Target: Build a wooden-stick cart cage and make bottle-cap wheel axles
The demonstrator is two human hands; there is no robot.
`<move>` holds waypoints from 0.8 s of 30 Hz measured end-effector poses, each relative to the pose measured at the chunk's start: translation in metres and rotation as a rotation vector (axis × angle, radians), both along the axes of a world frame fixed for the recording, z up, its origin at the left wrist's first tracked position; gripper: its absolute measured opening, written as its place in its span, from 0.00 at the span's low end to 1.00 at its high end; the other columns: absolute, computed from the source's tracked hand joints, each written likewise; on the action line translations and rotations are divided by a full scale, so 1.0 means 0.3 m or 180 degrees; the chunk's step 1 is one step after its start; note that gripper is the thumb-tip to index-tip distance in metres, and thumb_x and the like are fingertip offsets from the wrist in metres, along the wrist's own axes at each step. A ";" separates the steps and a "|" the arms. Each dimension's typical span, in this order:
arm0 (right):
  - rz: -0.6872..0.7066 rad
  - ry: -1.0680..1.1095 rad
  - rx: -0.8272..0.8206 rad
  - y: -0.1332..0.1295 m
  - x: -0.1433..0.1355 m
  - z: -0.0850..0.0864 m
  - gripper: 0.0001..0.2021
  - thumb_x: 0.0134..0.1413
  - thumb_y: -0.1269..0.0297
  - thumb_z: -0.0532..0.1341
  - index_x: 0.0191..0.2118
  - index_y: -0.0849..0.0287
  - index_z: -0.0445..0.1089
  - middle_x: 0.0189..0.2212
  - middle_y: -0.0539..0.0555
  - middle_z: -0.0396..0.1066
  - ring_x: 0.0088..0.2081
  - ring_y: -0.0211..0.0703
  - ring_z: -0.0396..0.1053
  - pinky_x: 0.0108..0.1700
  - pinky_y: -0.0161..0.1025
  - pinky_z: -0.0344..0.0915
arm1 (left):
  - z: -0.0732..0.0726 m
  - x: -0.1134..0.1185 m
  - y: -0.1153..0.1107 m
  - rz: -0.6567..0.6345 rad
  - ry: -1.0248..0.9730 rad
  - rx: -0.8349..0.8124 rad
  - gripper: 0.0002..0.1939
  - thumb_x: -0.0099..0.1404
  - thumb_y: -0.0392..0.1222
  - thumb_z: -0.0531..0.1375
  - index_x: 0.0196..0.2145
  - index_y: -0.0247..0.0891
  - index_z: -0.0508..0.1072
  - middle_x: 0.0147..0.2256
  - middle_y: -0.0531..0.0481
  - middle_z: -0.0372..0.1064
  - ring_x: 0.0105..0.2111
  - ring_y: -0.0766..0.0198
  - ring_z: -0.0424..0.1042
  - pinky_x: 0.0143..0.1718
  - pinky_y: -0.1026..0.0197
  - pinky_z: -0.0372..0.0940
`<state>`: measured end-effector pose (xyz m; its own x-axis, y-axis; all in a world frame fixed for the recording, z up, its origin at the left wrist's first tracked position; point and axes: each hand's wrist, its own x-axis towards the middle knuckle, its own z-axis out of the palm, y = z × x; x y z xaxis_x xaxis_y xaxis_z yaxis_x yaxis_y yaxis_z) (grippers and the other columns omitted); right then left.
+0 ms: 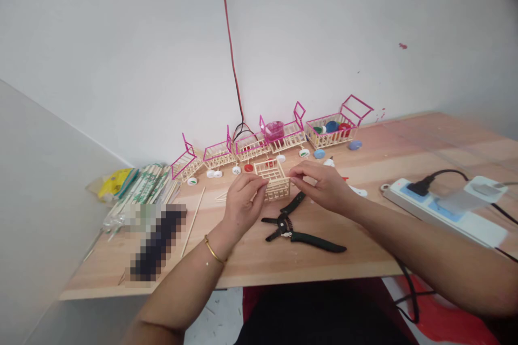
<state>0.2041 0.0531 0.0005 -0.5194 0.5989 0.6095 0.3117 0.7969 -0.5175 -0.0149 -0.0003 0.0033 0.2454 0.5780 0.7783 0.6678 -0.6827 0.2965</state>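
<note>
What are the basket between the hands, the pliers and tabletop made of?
Basket: probably bamboo or wood, unpainted and matte; thin pale sticks show.
Pliers: likely dark metal head, bright at the pivot; thick, smooth grips look plastic or rubber.
Tabletop: wood or laminate, low sheen, by its banded grain.

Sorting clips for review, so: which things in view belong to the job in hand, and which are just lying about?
Likely part of the job:
- small stick basket, between left hand and right hand
- loose stick
- packaged sticks
- pliers

Likely just lying about:
- power strip
- yellow packet
</note>
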 end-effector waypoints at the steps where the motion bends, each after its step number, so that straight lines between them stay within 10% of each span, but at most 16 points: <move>1: -0.0002 0.0007 -0.0004 -0.001 0.000 0.000 0.06 0.60 0.65 0.55 0.38 0.57 0.68 0.32 0.54 0.71 0.35 0.42 0.67 0.39 0.40 0.63 | 0.000 0.001 0.000 -0.0009 -0.0007 -0.0004 0.08 0.63 0.33 0.57 0.40 0.37 0.72 0.35 0.46 0.69 0.36 0.63 0.69 0.38 0.59 0.67; 7: 0.0009 0.0052 -0.0022 -0.003 0.014 0.031 0.08 0.60 0.62 0.55 0.39 0.56 0.69 0.32 0.54 0.72 0.35 0.42 0.69 0.38 0.39 0.65 | -0.002 0.002 0.002 0.0013 -0.0014 0.0021 0.08 0.63 0.33 0.57 0.40 0.37 0.73 0.35 0.46 0.70 0.36 0.64 0.69 0.37 0.59 0.67; 16: -0.1333 -0.0435 -0.0095 0.060 0.166 0.104 0.08 0.56 0.61 0.57 0.38 0.57 0.70 0.33 0.55 0.73 0.32 0.44 0.70 0.34 0.40 0.65 | 0.003 -0.002 0.001 -0.0022 -0.0013 -0.0045 0.07 0.63 0.32 0.57 0.39 0.37 0.72 0.34 0.46 0.70 0.36 0.63 0.70 0.37 0.60 0.67; 24: -0.1971 -0.2338 -0.0620 0.055 0.254 -0.005 0.25 0.46 0.46 0.61 0.43 0.62 0.70 0.39 0.64 0.71 0.35 0.55 0.72 0.29 0.42 0.62 | 0.000 -0.002 0.001 0.0000 -0.0028 -0.0070 0.08 0.64 0.34 0.57 0.40 0.37 0.72 0.35 0.45 0.70 0.36 0.63 0.70 0.37 0.59 0.67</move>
